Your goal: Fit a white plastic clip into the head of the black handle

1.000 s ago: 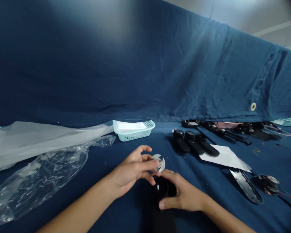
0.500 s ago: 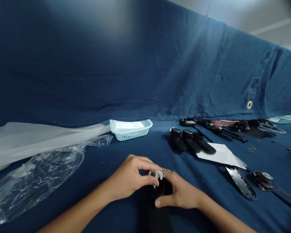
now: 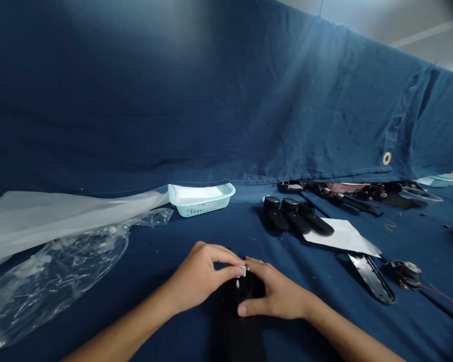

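Observation:
Between its thumb and fingertips, my left hand (image 3: 203,274) pinches a small white part (image 3: 243,271). The part is over the round end of a black device (image 3: 245,334) near the bottom centre, and a small white prong shows below it. My right hand (image 3: 274,291) is wrapped round the right side of that round end, thumb in front and fingers behind. Where the white part meets the device is partly hidden by my left fingers.
Beyond my hands is a light blue basket (image 3: 202,207) with white sheets. Clear plastic (image 3: 75,266) spreads at the left. Right are several black devices (image 3: 295,221), white paper (image 3: 345,236), a long shell (image 3: 372,279) and a wired motor-like part (image 3: 407,275).
The white part has turned and sits more hidden in my left fingertips, which have closed further round it. The view has shifted slightly.

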A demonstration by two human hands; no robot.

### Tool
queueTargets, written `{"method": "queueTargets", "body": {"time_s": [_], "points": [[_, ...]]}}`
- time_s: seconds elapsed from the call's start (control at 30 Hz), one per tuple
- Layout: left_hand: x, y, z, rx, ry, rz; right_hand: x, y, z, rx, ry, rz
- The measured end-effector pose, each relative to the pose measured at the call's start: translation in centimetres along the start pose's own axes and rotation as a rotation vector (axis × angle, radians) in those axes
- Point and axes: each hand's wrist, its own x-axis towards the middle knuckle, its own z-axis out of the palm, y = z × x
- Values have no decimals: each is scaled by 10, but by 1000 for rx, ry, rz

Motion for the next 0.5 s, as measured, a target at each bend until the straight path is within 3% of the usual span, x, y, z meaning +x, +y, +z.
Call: {"method": "queueTargets", "body": {"time_s": [0.23,0.5], "points": [[-3,-7,5,52,38,23,1,-3,-1,-6,-4,-22],[-13,-16,7,154,45,187,4,-6,-3,48,4,-70]]}}
